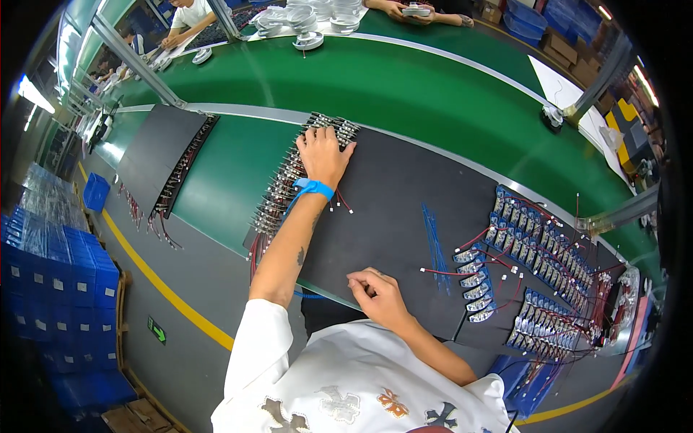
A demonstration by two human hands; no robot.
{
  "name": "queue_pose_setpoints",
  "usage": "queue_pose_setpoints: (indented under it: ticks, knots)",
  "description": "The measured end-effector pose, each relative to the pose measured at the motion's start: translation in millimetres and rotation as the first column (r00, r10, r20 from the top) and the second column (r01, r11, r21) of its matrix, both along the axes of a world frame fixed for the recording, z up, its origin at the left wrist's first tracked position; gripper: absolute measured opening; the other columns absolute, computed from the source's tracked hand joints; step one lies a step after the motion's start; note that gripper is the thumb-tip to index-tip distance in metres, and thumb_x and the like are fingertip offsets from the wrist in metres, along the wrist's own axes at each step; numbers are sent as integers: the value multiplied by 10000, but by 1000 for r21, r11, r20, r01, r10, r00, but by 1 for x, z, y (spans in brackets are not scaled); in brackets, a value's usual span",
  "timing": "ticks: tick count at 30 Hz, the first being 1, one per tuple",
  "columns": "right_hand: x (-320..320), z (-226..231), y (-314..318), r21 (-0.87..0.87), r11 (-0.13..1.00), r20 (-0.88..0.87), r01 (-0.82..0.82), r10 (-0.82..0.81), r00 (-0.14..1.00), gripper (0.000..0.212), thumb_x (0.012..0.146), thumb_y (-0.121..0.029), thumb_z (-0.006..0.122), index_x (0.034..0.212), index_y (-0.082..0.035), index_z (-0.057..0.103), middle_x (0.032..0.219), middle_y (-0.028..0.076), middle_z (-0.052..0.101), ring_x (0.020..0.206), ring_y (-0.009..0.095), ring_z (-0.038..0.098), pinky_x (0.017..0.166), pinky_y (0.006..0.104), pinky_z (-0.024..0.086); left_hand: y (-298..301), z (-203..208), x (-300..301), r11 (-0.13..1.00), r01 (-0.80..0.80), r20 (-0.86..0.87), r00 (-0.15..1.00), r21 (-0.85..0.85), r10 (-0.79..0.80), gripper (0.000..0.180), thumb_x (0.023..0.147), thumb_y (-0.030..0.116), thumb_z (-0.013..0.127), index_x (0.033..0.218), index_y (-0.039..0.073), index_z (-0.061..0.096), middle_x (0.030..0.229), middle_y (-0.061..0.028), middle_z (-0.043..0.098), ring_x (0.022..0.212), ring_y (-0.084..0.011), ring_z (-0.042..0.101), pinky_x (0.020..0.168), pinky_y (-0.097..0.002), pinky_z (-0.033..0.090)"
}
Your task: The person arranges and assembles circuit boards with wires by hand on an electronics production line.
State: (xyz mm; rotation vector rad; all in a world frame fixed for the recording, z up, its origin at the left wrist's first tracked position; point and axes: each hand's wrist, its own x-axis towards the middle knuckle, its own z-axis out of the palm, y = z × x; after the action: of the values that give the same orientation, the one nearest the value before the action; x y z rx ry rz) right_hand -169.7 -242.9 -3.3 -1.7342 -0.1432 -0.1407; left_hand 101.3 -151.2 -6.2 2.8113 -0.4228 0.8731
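Note:
My left hand, with a blue band at the wrist, reaches forward and lies over the far end of a long row of small metallic parts with red and black wires. Its thumb is spread to the right, and its fingers rest on the parts. Closer to me, my right hand is loosely curled above the near part of the black mat, with nothing visible in it. Right of that hand lie thin blue cable ties. Beyond them stands a short column of small blue-and-white boards with wires.
More wired boards fill the mat's right side. A second black sheet covers similar parts at left. Beyond the metal rail runs a green conveyor carrying round white items. Several people work across it. Blue crates are stacked at lower left.

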Motion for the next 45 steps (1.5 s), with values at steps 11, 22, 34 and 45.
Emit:
queue_pose_setpoints:
  ticks: [11, 22, 34, 45]
  knots:
    - [-2, 1, 1, 24, 999, 7, -22, 21, 1000, 99, 864, 1, 617, 956, 21, 651, 756, 85, 616, 567, 125, 580, 498, 241, 451, 10, 12, -25, 989, 97, 133, 988, -108, -83, 591, 760, 407, 743, 1155, -5, 588, 1192, -157, 577, 1153, -341, 496, 966, -453, 364]
    - [-58, 38, -39, -182, 969, 92, 169, -154, 984, 136, 790, 6, 689, 924, 13, 660, 737, 111, 633, 583, 190, 618, 518, 282, 489, 42, 56, -219, 544, 236, -217, 737, -805, -640, 212, 788, 4, 690, 988, -27, 628, 1154, -187, 634, 1039, -303, 627, 912, -374, 481]
    - [-101, 21, -126, -633, 268, 260, 727, -810, 525, 514, 718, -33, 775, 1170, 20, 533, 1038, 161, 590, 1003, 281, 570, 809, 362, 475, 19, 40, -286, 360, -148, -379, 122, -921, -917, 122, 908, -5, 573, 1028, -21, 579, 1104, -161, 642, 1028, -193, 625, 869, -302, 500]
    - [-119, 51, -130, 42, 522, 160, 852, -845, 510, 648, 853, 120, 594, 1405, 14, 271, 926, 134, 644, 780, 126, 613, 686, 229, 495, -42, 31, -289, 240, -819, 40, -304, -521, -952, 449, 988, 146, 448, 1403, -7, 370, 1426, -220, 415, 1306, -394, 427, 1075, -486, 379]
